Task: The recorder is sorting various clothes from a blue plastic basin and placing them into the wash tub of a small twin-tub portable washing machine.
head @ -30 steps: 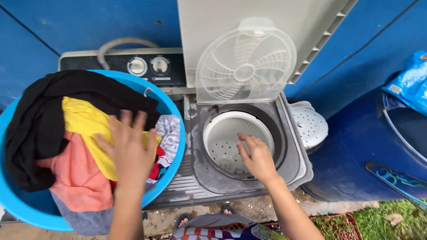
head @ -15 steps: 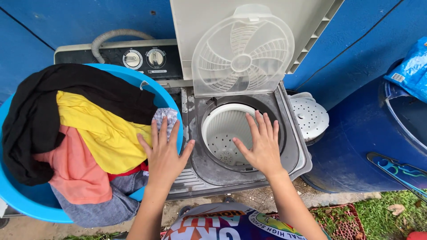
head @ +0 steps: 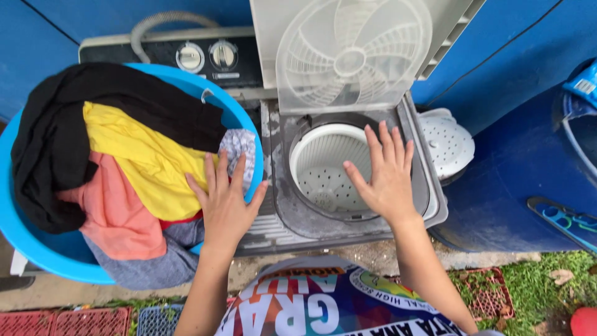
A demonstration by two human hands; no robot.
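Both hands lie flat and released: the left hand (head: 225, 205) on the clothes (head: 134, 168) piled in the blue basin (head: 37, 249) at the washer's left edge, the right hand (head: 387, 180) over the empty spin tub (head: 323, 168). Loading seems underway; next calls for gripping a garment.

The left hand (head: 225, 205) lay flat on the clothes (head: 134, 168) in the blue basin (head: 37, 249); the right hand (head: 387, 177) hovered, fingers spread, over the white spin tub (head: 323, 168).

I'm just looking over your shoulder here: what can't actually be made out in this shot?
- Blue basin: its inside is buried under the clothes; the left rim is cut off by the picture's edge.
- Spin tub: the right hand covers its right side.
- Dials: markings too small to read.
- Left hand: palm hidden, pressed against the clothes.
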